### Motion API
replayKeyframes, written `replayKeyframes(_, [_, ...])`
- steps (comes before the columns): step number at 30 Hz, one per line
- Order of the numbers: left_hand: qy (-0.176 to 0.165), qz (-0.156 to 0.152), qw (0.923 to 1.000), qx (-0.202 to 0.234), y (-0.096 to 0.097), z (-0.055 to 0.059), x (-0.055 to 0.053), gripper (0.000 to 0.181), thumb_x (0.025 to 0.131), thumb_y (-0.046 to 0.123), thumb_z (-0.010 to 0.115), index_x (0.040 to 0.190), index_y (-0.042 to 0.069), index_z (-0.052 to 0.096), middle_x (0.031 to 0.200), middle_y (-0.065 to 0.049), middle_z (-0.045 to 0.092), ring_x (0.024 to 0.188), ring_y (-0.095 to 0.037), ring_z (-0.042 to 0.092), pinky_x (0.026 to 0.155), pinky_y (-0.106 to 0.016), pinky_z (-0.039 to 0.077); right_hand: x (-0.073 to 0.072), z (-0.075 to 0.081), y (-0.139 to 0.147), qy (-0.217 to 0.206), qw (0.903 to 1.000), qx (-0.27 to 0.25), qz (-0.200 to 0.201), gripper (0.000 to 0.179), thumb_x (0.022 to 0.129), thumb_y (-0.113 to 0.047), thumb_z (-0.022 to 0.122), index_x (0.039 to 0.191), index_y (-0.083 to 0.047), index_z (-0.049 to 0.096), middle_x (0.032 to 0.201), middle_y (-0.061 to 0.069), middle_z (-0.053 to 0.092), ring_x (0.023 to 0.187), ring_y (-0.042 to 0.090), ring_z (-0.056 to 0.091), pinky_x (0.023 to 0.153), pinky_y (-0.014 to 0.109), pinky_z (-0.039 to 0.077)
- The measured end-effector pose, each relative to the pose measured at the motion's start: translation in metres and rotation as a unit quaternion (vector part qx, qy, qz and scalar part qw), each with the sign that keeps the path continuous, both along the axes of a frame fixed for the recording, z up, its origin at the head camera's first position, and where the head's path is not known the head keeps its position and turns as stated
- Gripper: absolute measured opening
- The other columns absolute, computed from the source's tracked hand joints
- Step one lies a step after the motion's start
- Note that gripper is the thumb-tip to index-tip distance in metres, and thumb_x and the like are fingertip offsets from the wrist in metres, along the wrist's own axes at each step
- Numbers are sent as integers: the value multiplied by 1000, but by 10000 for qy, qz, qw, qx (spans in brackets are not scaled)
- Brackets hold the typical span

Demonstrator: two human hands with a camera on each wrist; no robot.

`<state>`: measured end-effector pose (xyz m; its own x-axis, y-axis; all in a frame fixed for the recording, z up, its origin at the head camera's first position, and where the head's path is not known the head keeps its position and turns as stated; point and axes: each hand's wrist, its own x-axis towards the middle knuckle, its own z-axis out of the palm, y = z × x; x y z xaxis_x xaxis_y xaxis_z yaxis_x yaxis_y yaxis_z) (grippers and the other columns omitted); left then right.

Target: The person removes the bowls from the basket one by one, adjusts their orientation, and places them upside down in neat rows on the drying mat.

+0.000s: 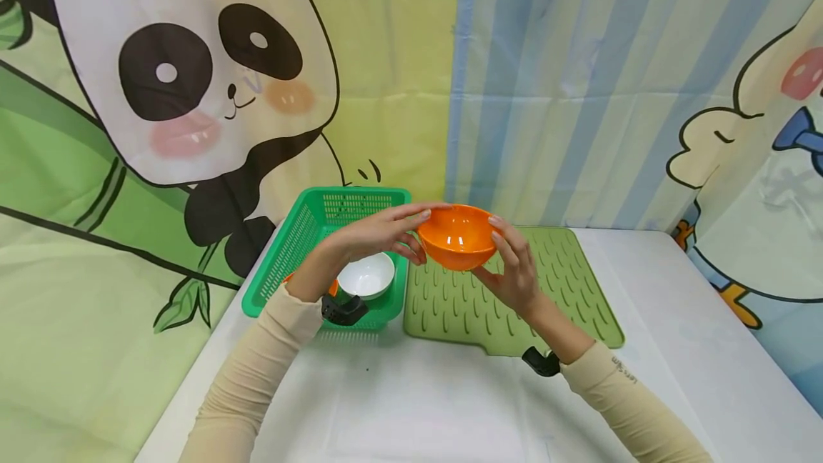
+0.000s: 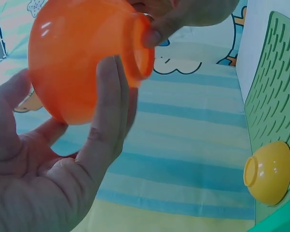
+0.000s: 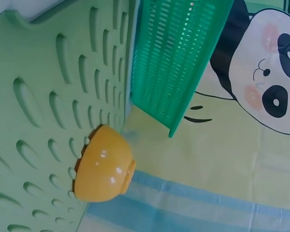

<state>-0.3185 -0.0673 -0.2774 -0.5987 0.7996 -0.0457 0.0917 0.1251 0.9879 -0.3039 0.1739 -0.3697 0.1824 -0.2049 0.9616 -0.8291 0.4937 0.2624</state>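
Both hands hold an orange bowl point(image 1: 458, 238) up above the green mat, its inside tilted toward the head camera. My left hand point(image 1: 379, 231) grips its left side; in the left wrist view that hand's fingers point(image 2: 108, 92) and thumb spread around the bowl's outer wall. My right hand point(image 1: 514, 270) grips the right side, fingers at the rim and thumb underneath; the left wrist view shows that thumb point(image 2: 157, 36) against the foot ring. The right wrist view does not show the hand. A yellow bowl point(image 3: 104, 166) lies upside down on the mat point(image 1: 553, 284), hidden in the head view.
A green slotted basket point(image 1: 276, 263) stands left of the mat, holding a white bowl point(image 1: 366, 276) and something orange point(image 1: 333, 287) partly behind the left forearm. A white table point(image 1: 437, 406) bears both. Cartoon-printed curtains point(image 1: 392, 77) hang behind and at the sides.
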Motion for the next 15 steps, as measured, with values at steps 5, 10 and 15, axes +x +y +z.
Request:
replayKeyframes(5, [705,91,9971,262,-1,-8,-3,50,100,45,26,144,24,33,113,-16,57,84,-31,61,81,-44,49,0,0,3,-591,9976,-261,231,57,85,-25,68,124,9,44,120,25,50,107,36,50,95,32,42])
replayKeyframes(10, [2106,892,9725,447,1,-21,-5,52,99,46,31,143,20,36,113,-11,57,100,-25,57,86,-39,46,4,8,2,-907,9932,-712,161,63,81,-28,71,117,18,47,111,28,56,99,36,56,93,30,44])
replayKeyframes(15, [3752,1577,9112,637,5,-30,2,72,87,56,50,142,13,34,134,-8,43,121,-21,42,97,-40,39,27,31,-5,-1765,9781,-1100,24,74,81,-37,69,122,20,45,110,30,57,94,34,60,88,24,46])
